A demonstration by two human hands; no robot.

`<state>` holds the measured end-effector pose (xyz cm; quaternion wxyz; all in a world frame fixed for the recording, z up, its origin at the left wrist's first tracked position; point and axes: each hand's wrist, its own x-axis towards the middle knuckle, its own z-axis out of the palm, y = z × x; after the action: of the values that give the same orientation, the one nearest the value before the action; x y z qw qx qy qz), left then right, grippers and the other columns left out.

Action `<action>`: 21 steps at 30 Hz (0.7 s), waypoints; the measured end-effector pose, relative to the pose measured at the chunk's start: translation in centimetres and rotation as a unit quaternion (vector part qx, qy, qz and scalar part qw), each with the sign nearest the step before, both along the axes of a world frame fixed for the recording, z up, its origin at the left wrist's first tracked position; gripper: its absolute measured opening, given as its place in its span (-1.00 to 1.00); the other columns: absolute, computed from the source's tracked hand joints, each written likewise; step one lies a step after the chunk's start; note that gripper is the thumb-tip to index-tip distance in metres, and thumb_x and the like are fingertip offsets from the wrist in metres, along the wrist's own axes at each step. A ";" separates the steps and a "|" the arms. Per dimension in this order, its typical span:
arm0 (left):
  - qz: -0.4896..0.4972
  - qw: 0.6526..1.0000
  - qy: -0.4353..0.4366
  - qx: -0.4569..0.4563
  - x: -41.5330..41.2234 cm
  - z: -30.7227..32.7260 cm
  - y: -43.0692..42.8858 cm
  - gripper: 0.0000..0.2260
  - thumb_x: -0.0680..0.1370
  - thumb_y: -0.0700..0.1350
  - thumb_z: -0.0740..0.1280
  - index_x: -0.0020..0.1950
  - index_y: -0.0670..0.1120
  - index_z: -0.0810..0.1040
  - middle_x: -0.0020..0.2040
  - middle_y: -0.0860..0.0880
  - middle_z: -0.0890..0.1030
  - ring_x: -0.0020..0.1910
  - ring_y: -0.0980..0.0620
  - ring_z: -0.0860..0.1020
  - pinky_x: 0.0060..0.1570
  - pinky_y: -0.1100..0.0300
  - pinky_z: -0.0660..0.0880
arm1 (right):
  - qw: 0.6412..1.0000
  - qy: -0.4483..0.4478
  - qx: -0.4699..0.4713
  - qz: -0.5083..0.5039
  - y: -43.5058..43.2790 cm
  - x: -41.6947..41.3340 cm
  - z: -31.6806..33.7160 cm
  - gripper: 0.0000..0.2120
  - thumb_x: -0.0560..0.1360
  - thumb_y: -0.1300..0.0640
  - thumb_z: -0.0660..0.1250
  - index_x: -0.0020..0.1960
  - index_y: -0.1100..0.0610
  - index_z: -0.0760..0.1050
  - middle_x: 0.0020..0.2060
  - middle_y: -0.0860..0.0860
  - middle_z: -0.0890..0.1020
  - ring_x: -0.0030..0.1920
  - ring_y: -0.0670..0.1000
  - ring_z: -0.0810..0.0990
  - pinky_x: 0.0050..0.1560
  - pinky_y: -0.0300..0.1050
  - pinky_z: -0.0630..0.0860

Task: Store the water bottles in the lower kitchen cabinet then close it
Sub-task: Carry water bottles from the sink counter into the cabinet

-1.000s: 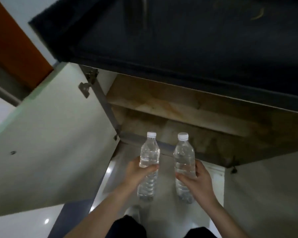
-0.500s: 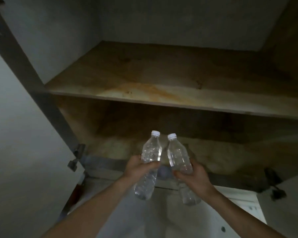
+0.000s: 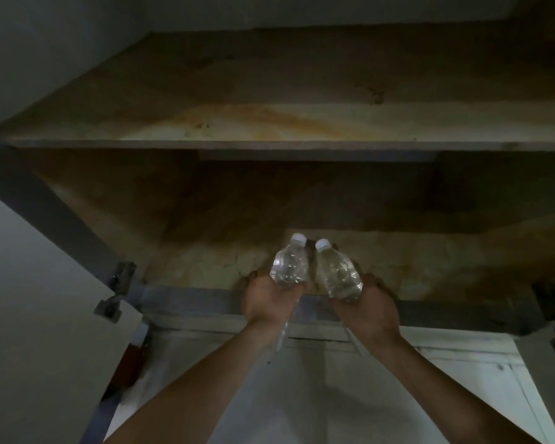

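head view | low, near | faces forward into open cabinet [image 3: 186,298]

Home kitchen, dim lower cabinet [image 3: 180,299] standing open, stained wooden shelf [image 3: 302,123], white door [image 3: 36,315] on metal hinge [image 3: 117,290]

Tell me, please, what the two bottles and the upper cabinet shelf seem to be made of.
The left bottle and the right bottle: probably thin clear plastic, glossy; the background shows through and light glints on them. The shelf: likely unpainted wood board or plywood, matt; brownish grain and orange stains show.

Neither the left bottle [image 3: 289,267] nor the right bottle [image 3: 337,275] shows any readable writing.
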<state>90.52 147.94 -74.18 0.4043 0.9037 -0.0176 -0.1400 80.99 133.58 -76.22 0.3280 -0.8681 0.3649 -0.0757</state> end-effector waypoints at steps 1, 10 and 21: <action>0.005 1.000 -0.007 0.014 0.2 -0.2 -0.2 -0.55 0.24 0.28 0.47 -0.08 -0.02 0.59 -0.16 0.03 0.64 -0.16 0.02 0.60 -0.21 0.18 0.51 | 1.000 0.009 -0.014 0.004 0.1 0.1 0.1 -0.53 0.34 -0.24 0.46 0.09 0.04 0.52 -0.09 0.00 0.66 -0.04 0.09 0.66 -0.16 -0.15 0.51; -0.044 0.999 0.022 0.021 1.0 -1.9 0.1 -0.33 0.24 0.30 0.47 0.17 -0.10 0.49 0.09 -0.08 0.55 0.11 -0.07 0.51 0.08 0.04 0.51 | 0.996 -0.052 0.066 0.041 -0.1 -2.4 0.2 -0.56 0.40 -0.27 0.33 0.19 -0.08 0.49 -0.05 -0.16 0.62 -0.02 -0.08 0.63 -0.02 -0.14 0.57; -0.067 0.969 0.003 -0.237 -1.6 -3.1 3.5 -0.62 0.36 -0.09 0.50 0.12 0.23 0.61 -0.02 0.13 0.66 -0.03 0.14 0.65 -0.05 0.24 0.59 | 0.982 -0.150 0.107 0.051 1.4 -4.6 -1.2 -0.44 0.50 0.04 0.43 0.45 -0.11 0.35 0.35 -0.18 0.42 0.36 -0.16 0.39 0.31 -0.35 0.29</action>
<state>88.89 151.44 -77.27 0.5970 0.7782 -0.1094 -0.1614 76.41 135.03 -77.45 0.4732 -0.8242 0.2731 -0.1487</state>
